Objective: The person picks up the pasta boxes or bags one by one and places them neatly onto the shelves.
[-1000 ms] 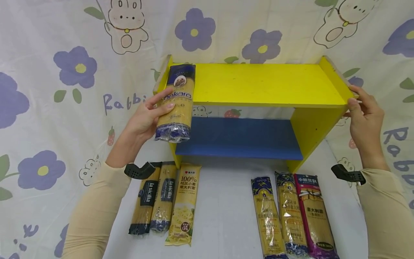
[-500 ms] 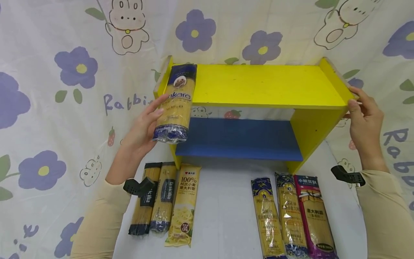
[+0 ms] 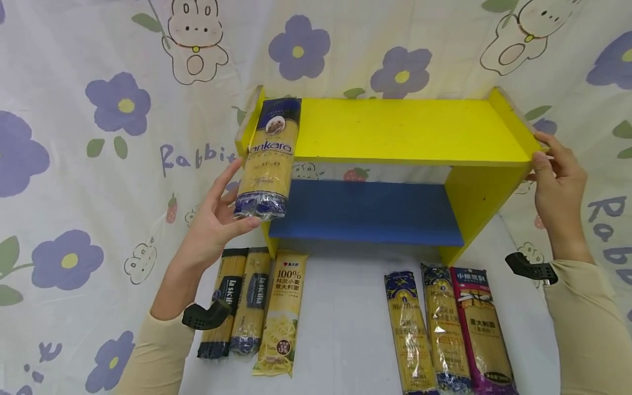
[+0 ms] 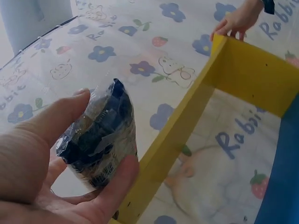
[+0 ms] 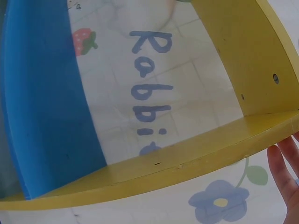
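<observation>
A pack of spaghetti [image 3: 269, 159] with dark blue ends and "ankara" lettering leans at the left end of the yellow shelf unit [image 3: 405, 129], its lower end jutting out past the front edge. My left hand [image 3: 212, 225] holds that lower end, with the thumb below it and a finger along its left side; other fingers are partly hidden behind. In the left wrist view the crinkled wrapper end of the spaghetti pack [image 4: 103, 135] sits between thumb and fingers. At the unit's right side panel, my right hand [image 3: 560, 186] grips the edge between thumb and fingers.
Below the unit's blue shelf [image 3: 365, 211], two dark-labelled spaghetti packs [image 3: 250, 302] and a cream pasta pack [image 3: 281, 315] lie at left on the white table [image 3: 345, 329]. Two blue-topped packs [image 3: 410, 334] and a magenta-edged pack [image 3: 484, 329] lie at right. Patterned cloth [image 3: 336, 33] hangs behind.
My left hand has slid down from the front of the spaghetti pack to its lower end. The pack has shifted very slightly; the right hand stays on the shelf unit.
</observation>
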Demonstrator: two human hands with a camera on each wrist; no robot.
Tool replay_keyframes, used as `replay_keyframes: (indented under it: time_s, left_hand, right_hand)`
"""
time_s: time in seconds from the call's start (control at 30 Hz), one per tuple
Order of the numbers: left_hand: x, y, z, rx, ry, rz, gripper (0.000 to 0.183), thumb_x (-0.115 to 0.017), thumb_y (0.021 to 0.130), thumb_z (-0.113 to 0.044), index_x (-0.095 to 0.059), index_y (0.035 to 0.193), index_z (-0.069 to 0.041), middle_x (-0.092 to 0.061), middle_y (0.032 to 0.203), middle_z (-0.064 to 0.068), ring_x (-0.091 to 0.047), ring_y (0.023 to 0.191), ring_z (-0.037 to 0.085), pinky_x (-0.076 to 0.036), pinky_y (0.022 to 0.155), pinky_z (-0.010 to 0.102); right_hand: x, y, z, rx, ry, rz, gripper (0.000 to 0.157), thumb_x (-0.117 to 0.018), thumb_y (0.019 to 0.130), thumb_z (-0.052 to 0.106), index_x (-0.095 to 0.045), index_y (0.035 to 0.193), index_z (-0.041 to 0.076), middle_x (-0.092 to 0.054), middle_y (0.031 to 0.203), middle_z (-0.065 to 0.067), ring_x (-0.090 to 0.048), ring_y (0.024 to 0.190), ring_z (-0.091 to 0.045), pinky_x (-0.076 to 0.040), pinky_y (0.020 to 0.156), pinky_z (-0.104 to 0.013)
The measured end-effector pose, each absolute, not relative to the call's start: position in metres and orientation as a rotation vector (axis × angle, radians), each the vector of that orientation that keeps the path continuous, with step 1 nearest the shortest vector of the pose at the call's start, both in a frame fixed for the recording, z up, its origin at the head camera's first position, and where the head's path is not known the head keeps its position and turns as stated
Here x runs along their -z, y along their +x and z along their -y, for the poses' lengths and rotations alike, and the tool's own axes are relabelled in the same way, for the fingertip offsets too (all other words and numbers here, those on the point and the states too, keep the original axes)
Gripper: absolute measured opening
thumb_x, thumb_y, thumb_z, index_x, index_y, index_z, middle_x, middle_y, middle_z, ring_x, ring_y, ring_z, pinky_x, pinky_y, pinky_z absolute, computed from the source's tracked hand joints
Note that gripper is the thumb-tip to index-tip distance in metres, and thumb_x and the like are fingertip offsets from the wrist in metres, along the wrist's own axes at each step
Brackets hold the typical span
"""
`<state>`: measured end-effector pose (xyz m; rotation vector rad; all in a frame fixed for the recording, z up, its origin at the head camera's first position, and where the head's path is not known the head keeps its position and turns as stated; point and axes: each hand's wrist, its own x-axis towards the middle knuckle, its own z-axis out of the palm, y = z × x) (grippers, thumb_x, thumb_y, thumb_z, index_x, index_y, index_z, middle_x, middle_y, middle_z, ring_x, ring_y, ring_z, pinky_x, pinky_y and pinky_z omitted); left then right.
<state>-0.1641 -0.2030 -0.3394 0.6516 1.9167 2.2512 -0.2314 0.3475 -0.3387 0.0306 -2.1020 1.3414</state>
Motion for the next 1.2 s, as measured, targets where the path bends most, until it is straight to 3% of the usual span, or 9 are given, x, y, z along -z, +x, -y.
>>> replay_keyframes:
  time_s: [0.2,0.33,1.2]
  left_hand:
    - [0.338,-0.161,0.202,-2.149,0.56,-2.245,0.081,-0.07,0.087,0.004,-0.036,0.154,-0.025,-0.051,0.142,0.015,-0.06,0.115,0.017,-0.056,0.088,0.021]
    - [0.339,-0.159,0.201,-2.093,0.532,-2.373,0.068,-0.072,0.088,-0.004,-0.046,0.149,-0.022,-0.052,0.143,0.013,-0.061,0.113,0.017,-0.055,0.089,0.019]
    - [0.33,-0.173,0.191,-2.013,0.357,-2.587,0.057,-0.075,0.089,-0.024,-0.055,0.142,-0.028,-0.056,0.144,0.004,-0.058,0.119,0.013,-0.052,0.089,0.015]
  right_hand:
    - [0.336,-0.231,-0.348,-1.357,0.044,2.089,0.036,-0.055,0.101,0.018,-0.061,0.137,0.018,-0.059,0.111,0.018,-0.058,0.095,0.0,-0.051,0.075,-0.005]
    - [0.338,-0.231,-0.349,-1.354,0.042,2.091,0.036,-0.055,0.101,0.019,-0.061,0.137,0.018,-0.058,0.111,0.018,-0.058,0.096,0.001,-0.051,0.075,-0.004]
    - [0.338,-0.232,-0.349,-1.335,0.039,2.117,0.037,-0.053,0.102,0.019,-0.059,0.139,0.021,-0.058,0.116,0.018,-0.058,0.097,0.0,-0.05,0.077,-0.004]
